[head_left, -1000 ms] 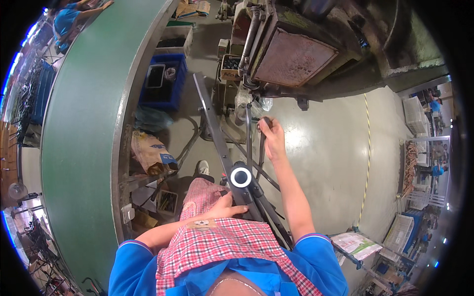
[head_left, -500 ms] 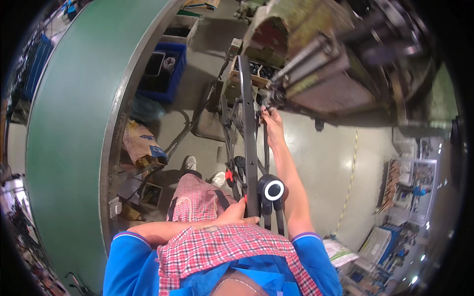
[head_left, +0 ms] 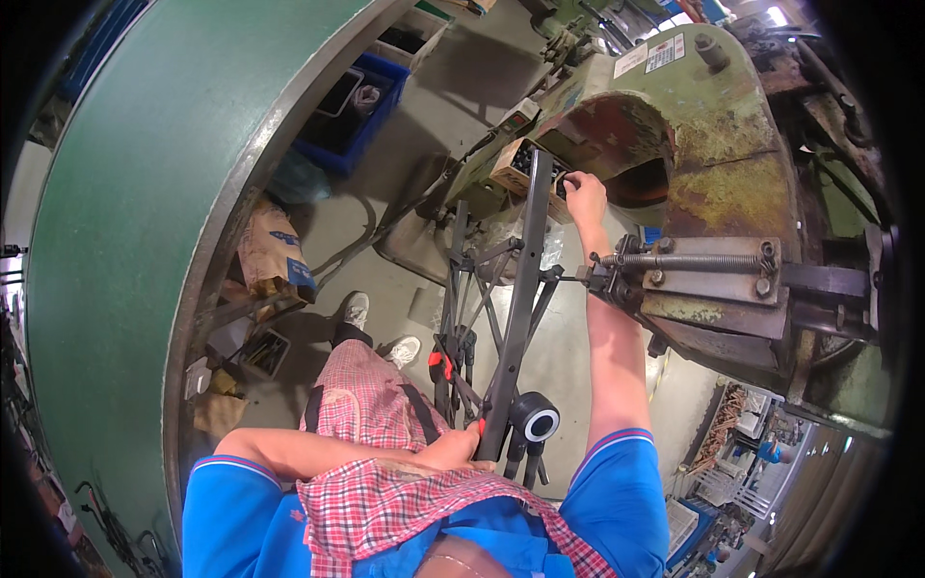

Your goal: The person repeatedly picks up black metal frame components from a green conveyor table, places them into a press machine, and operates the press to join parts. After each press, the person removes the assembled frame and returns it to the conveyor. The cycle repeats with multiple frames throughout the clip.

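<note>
A dark grey folding metal frame (head_left: 523, 289) stands before me, its long flat tube slanting away to the upper right. Crossed thin bars, red parts (head_left: 440, 363) and a round black wheel with a white ring (head_left: 536, 420) belong to it. My left hand (head_left: 451, 449) is closed on the near end of the tube, its fingers partly hidden. Beyond the frame, my right hand (head_left: 586, 199) reaches to a small box beside the tube's far end. Its fingers are pinched together at dark small parts (head_left: 564, 185); what they hold is unclear.
A worn green riveting-type machine (head_left: 713, 144) stands at the right, its spring-loaded arm (head_left: 694, 261) passing over my right forearm. A carton of black parts (head_left: 514, 166) sits behind the frame. The green bench (head_left: 125, 241) runs along the left, with a blue crate (head_left: 381, 106) beyond its edge.
My right hand has left the frame beside the machine's tip and reached farther out to the small box. The frame's far end leans more to the right. The whole view has turned.
</note>
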Demonstrator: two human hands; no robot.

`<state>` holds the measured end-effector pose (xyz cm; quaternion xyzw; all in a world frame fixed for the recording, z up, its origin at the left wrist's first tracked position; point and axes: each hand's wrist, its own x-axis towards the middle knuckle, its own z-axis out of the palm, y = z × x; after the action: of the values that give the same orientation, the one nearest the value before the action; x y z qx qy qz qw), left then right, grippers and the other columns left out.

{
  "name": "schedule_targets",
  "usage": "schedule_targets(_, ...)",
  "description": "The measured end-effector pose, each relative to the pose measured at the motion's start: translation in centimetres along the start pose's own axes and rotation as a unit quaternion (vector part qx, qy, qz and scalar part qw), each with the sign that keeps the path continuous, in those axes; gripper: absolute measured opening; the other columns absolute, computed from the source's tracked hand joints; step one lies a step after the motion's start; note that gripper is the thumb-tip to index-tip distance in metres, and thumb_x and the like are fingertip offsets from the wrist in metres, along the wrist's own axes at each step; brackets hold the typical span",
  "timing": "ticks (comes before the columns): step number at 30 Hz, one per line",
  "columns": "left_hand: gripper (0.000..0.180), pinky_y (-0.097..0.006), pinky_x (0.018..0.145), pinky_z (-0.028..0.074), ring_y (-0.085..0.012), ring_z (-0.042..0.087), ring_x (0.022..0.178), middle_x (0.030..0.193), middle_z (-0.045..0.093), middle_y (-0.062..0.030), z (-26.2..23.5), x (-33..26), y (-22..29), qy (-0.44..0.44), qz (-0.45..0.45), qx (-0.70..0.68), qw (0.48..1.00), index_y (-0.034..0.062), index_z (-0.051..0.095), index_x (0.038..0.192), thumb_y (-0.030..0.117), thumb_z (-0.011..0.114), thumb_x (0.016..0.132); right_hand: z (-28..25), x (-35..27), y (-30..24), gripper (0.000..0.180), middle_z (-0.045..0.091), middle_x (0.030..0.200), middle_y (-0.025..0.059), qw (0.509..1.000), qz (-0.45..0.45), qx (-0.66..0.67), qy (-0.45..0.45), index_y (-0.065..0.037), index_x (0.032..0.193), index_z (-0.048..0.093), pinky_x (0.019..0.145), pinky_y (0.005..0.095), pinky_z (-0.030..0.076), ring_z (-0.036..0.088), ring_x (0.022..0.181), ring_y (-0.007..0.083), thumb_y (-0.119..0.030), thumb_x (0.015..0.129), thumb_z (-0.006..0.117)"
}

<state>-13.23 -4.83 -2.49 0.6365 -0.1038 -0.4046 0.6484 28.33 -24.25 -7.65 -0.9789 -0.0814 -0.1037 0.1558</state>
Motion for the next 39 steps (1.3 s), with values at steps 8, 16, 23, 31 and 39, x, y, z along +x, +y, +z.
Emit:
schedule_targets(8,0.078,-0.044,0.064,0.048,-0.0426,0.060,0.076,0.078,0.058,-0.0291,0.3,0.5,0.2,-0.003,-0.024,0.057,0.998,-0.0021,0.024,0.133,0.030,0.070,0.078,0.3,-0.5,1.4,0.013,0.060,0.084,0.0098,0.999,-0.035,0.017,0.006,-0.008,0.085,0.065,0.069,0.0408,0.047,0.059,0.080,0.0309,-0.013,0.073,0.068)
schedule_targets(16,0.079,-0.040,0.077,0.049,-0.0367,0.062,0.092,0.096,0.061,-0.0264,0.3,0.4,1.3,-0.016,-0.053,0.014,0.998,0.0023,0.019,0.138,0.020,0.069,0.079,0.5,0.1,1.3,0.012,0.059,0.083,0.0139,0.996,-0.084,0.041,-0.003,-0.003,0.082,0.061,0.071,0.0411,0.046,0.058,0.081,0.0336,-0.008,0.073,0.067)
schedule_targets(23,0.075,-0.038,0.082,0.048,-0.0343,0.062,0.096,0.099,0.061,-0.0256,0.8,0.5,0.9,0.006,-0.061,0.023,0.998,0.0006,0.023,0.136,0.017,0.069,0.079,1.2,0.8,2.0,0.016,0.059,0.085,0.0145,0.997,-0.063,0.003,-0.052,-0.003,0.083,0.061,0.073,0.0432,0.045,0.057,0.083,0.0344,-0.015,0.075,0.068)
schedule_targets(31,0.071,-0.037,0.085,0.046,-0.0326,0.061,0.099,0.102,0.060,-0.0239,1.0,0.3,1.1,-0.007,-0.048,0.020,0.999,-0.0009,0.027,0.134,0.017,0.069,0.079,-1.8,-1.7,2.3,0.013,0.062,0.087,0.0131,0.977,0.065,0.204,0.002,-0.003,0.086,0.060,0.069,0.0346,0.047,0.060,0.077,0.0241,-0.014,0.081,0.065)
schedule_targets(39,0.068,-0.038,0.080,0.048,-0.0336,0.061,0.092,0.097,0.059,-0.0238,1.6,1.1,1.9,0.039,0.014,-0.008,0.999,-0.0006,0.032,0.129,0.023,0.068,0.076,-9.9,-14.3,-3.9,0.017,0.064,0.084,0.0068,0.688,0.170,0.652,-0.269,0.000,0.095,0.061,0.065,0.0270,0.047,0.061,0.074,0.0154,-0.016,0.087,0.061)
